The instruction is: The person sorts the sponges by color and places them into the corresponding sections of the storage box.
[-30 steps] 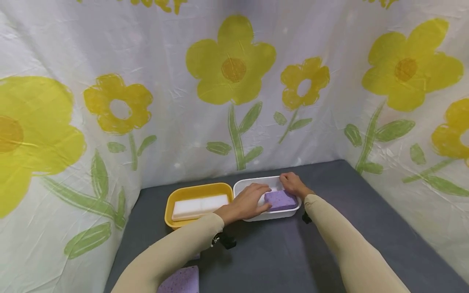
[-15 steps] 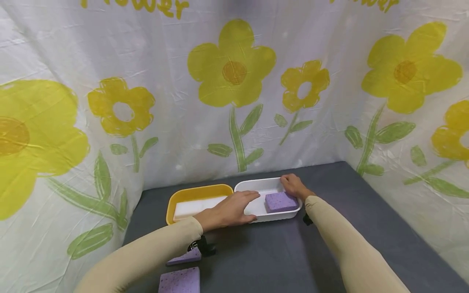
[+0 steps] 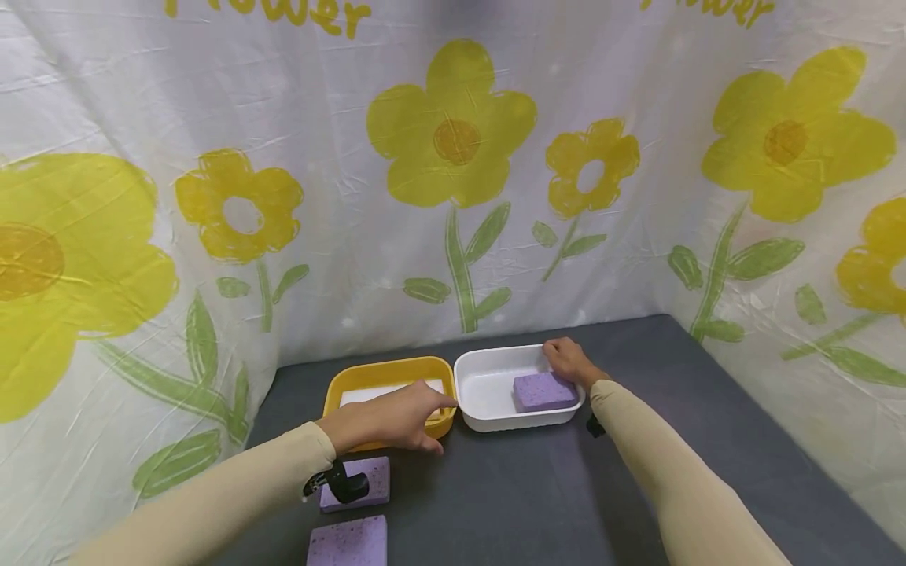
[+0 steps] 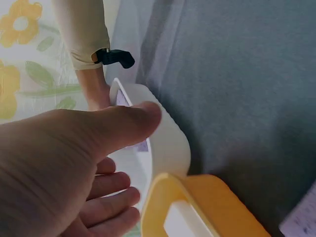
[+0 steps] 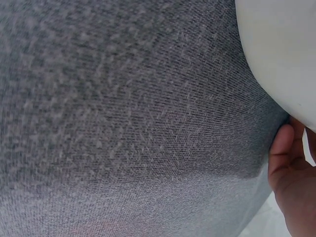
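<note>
My left hand [image 3: 399,417], fingers spread and holding nothing, hangs over the front right of the yellow tray [image 3: 385,367]. White sponge blocks [image 3: 364,395] lie in that tray, partly covered by the hand. Beside it, on the right, stands a white tray [image 3: 488,423] with a purple sponge [image 3: 543,391] at its right end. My right hand [image 3: 569,362] grips the white tray's rim at the far right corner. In the right wrist view its fingertips [image 5: 284,138] are tucked against the tray's outer wall [image 5: 284,54].
Two more purple sponges lie on the dark grey tabletop [image 3: 510,503] at the front left: one [image 3: 378,475] partly behind the left wrist camera [image 3: 348,483], the other [image 3: 348,544] closer in. A flowered curtain [image 3: 340,299] hangs behind and along both sides.
My left hand has moved left from beside the purple sponge in the white tray to over the yellow tray, uncovering the white tray's left part. The right hand stays at the rim.
</note>
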Tool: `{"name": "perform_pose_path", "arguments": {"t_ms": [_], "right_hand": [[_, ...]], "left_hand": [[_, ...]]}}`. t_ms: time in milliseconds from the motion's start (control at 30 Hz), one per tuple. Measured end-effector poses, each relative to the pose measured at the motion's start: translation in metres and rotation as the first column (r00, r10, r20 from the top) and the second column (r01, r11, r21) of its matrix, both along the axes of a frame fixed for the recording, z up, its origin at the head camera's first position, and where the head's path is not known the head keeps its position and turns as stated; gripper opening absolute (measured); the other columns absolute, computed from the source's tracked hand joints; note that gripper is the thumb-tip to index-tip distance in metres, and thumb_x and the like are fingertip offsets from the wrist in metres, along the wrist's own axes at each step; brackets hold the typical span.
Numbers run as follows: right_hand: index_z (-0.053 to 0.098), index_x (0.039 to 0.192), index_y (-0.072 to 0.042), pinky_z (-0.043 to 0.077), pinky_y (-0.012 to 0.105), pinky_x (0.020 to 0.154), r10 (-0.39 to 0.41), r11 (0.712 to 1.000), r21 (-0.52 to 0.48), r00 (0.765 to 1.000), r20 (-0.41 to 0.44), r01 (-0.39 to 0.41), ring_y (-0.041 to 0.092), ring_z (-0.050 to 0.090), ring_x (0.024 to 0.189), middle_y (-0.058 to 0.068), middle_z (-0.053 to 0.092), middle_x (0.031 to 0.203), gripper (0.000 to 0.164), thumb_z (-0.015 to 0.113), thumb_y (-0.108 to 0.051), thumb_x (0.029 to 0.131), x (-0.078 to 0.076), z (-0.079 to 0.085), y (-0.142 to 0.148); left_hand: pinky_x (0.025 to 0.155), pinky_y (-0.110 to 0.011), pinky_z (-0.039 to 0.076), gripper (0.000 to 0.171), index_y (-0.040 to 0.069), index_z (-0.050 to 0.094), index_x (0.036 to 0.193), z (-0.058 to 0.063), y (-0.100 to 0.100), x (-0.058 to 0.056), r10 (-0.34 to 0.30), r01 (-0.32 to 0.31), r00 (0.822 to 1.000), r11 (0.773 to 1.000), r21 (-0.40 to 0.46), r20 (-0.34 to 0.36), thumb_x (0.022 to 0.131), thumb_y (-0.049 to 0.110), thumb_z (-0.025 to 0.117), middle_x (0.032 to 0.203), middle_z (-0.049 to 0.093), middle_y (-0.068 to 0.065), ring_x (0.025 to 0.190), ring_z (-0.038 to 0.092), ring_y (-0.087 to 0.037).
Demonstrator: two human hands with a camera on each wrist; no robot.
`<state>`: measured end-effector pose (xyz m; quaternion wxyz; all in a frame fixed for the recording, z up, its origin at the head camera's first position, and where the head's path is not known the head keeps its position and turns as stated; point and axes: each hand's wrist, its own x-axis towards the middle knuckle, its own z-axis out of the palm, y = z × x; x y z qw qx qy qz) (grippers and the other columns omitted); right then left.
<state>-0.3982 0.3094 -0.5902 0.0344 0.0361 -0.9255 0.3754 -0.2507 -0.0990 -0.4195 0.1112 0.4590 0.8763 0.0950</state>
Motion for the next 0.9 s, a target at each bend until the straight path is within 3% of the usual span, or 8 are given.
{"name": "perform_pose_path", "arguments": {"t_ms": [67, 100, 333, 467, 633, 767, 900], "right_hand": [[0.045, 0.067, -0.02, 0.037, 0.038, 0.064, -0.002, 1.0, -0.002, 1.0, 0.013, 0.002, 0.021, 0.047, 0.067, -0.001, 0.046, 0.066, 0.033, 0.046, -0.026, 0.099, -0.002, -0.001, 0.0], [0.045, 0.066, -0.021, 0.037, 0.037, 0.063, -0.018, 1.0, 0.005, 0.999, 0.026, 0.018, 0.02, 0.048, 0.066, -0.002, 0.046, 0.066, 0.033, 0.046, -0.026, 0.099, -0.011, -0.008, 0.004], [0.048, 0.066, -0.02, 0.04, 0.036, 0.062, -0.009, 1.0, 0.013, 0.999, 0.042, 0.008, 0.022, 0.05, 0.066, -0.001, 0.049, 0.065, 0.035, 0.046, -0.026, 0.1, -0.038, -0.032, 0.02], [0.049, 0.066, -0.02, 0.041, 0.037, 0.063, -0.015, 1.0, 0.007, 0.998, 0.066, 0.015, 0.022, 0.051, 0.066, -0.001, 0.05, 0.066, 0.035, 0.048, -0.028, 0.1, -0.036, -0.033, 0.021], [0.048, 0.067, -0.02, 0.04, 0.037, 0.062, -0.03, 1.0, 0.009, 0.997, 0.07, 0.03, 0.022, 0.051, 0.067, -0.002, 0.05, 0.066, 0.035, 0.048, -0.029, 0.1, -0.033, -0.034, 0.018], [0.048, 0.066, -0.02, 0.04, 0.037, 0.062, -0.025, 1.0, 0.018, 0.998, 0.054, 0.024, 0.021, 0.05, 0.066, -0.002, 0.049, 0.066, 0.035, 0.047, -0.029, 0.1, -0.031, -0.032, 0.017], [0.047, 0.065, -0.02, 0.04, 0.037, 0.061, -0.028, 0.999, 0.023, 0.999, 0.035, 0.028, 0.022, 0.049, 0.064, -0.002, 0.048, 0.065, 0.036, 0.048, -0.028, 0.1, -0.03, -0.032, 0.016]], "left_hand": [[0.108, -0.04, 0.058, 0.071, 0.003, 0.07, 0.144, 0.003, -0.01, 0.004, 0.019, -0.019, 0.999, 0.999, -0.03, 0.026, 0.085, 0.03, 0.096, 0.134, 0.077, -0.008, 0.107, 0.067, -0.017], [0.11, -0.042, 0.058, 0.071, 0.003, 0.07, 0.144, 0.005, -0.015, 0.006, 0.029, -0.027, 0.999, 0.999, -0.046, 0.033, 0.084, 0.03, 0.097, 0.135, 0.076, -0.008, 0.108, 0.067, -0.017], [0.093, -0.037, 0.059, 0.066, 0.008, 0.077, 0.133, 0.016, -0.047, 0.023, 0.133, -0.12, 0.989, 0.979, -0.168, 0.07, 0.076, 0.033, 0.103, 0.112, 0.073, -0.003, 0.097, 0.06, -0.015], [0.088, -0.035, 0.061, 0.058, 0.009, 0.081, 0.124, 0.018, -0.063, 0.03, 0.199, -0.168, 0.974, 0.956, -0.239, 0.11, 0.074, 0.029, 0.104, 0.105, 0.069, 0.0, 0.094, 0.06, -0.012], [0.068, -0.029, 0.054, 0.04, 0.009, 0.079, 0.101, 0.017, -0.08, 0.035, 0.249, -0.205, 0.962, 0.928, -0.312, 0.11, 0.074, 0.024, 0.104, 0.092, 0.061, -0.001, 0.076, 0.056, -0.011], [0.06, -0.028, 0.047, 0.034, 0.011, 0.077, 0.093, 0.003, -0.092, 0.031, 0.301, -0.238, 0.943, 0.907, -0.347, 0.14, 0.074, 0.019, 0.104, 0.085, 0.058, 0.0, 0.068, 0.052, -0.012], [0.06, -0.032, 0.048, 0.04, 0.013, 0.075, 0.092, -0.031, -0.109, 0.014, 0.285, -0.222, 0.942, 0.924, -0.313, 0.174, 0.069, 0.024, 0.106, 0.084, 0.059, 0.0, 0.069, 0.054, -0.014]]}}
